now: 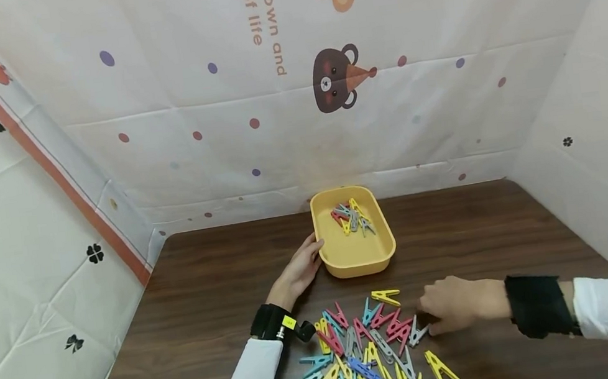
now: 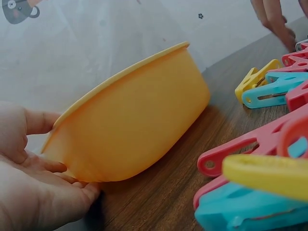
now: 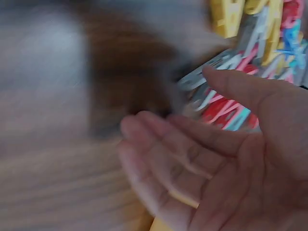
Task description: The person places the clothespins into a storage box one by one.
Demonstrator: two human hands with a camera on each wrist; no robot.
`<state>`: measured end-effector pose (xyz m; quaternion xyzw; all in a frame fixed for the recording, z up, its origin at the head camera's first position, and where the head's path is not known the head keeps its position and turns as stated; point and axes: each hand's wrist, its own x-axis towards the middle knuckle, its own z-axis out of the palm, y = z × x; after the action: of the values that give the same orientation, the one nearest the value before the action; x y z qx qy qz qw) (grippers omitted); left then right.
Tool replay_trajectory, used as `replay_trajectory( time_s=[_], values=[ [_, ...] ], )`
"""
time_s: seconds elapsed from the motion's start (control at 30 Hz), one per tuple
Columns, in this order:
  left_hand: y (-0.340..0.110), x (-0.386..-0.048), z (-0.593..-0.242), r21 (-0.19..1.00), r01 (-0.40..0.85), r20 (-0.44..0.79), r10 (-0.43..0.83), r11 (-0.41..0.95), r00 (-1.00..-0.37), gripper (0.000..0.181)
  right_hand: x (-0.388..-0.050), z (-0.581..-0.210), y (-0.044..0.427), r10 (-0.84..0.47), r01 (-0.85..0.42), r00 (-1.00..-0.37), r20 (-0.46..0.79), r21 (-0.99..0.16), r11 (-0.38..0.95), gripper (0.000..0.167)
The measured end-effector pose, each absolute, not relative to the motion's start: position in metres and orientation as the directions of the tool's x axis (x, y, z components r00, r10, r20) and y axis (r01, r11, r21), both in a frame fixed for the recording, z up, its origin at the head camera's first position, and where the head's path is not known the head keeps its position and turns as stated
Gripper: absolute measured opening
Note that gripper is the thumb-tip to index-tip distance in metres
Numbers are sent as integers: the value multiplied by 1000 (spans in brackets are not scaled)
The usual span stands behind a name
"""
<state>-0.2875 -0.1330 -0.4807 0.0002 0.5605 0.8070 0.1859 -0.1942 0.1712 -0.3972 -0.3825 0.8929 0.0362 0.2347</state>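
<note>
In the head view, my left hand (image 1: 300,269) holds the left side of a yellow plastic basin (image 1: 352,255). The left wrist view shows the thumb at the basin's rim and the other fingers low against its wall (image 2: 130,125). Several small clothespins (image 1: 352,216) lie inside. My right hand (image 1: 449,305) is low at the right edge of a clothespin pile, beside a grey clothespin (image 1: 417,331). In the right wrist view, its fingers (image 3: 163,149) are loosely bent, thumb apart, near a grey clothespin (image 3: 204,72); no grip on it shows. That view is blurred.
The pile on the brown wooden table (image 1: 196,327) mixes pink, blue, yellow and grey clothespins. One yellow clothespin (image 1: 442,371) lies apart at the right, another (image 1: 386,296) at the pile's far side. A printed white cloth (image 1: 194,164) hangs behind the table.
</note>
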Motion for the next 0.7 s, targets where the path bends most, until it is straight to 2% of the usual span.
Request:
replay_trajectory(
  time_s=[0.07, 0.17, 0.3, 0.37, 0.43, 0.53, 0.7],
  values=[
    [-133, -288, -481, 905, -301, -211, 299, -300, -931, 63, -192, -400, 170, -652, -647, -600, -464, -198, 736, 26],
    [-132, -288, -480, 906, -304, -213, 302, -295, -929, 64, -196, -416, 175, -658, -635, -567, -495, -247, 732, 32],
    [-132, -290, -480, 906, -301, -213, 294, -299, -932, 64, -218, -474, 195, -695, -704, -512, -505, -217, 676, 62],
    [-133, -290, -479, 905, -305, -219, 288, -298, -932, 64, -227, -501, 204, -719, -723, -503, -479, -223, 654, 59],
    [-134, -290, -480, 904, -311, -227, 286, -295, -931, 64, -231, -515, 209, -747, -728, -497, -441, -257, 636, 46],
    [-135, -289, -480, 902, -317, -234, 283, -293, -930, 64, -218, -492, 200, -766, -706, -509, -392, -317, 633, 26],
    [-137, -288, -482, 906, -305, -221, 287, -293, -932, 65, -190, -427, 177, -752, -685, -569, -334, -313, 658, 27]
  ],
)
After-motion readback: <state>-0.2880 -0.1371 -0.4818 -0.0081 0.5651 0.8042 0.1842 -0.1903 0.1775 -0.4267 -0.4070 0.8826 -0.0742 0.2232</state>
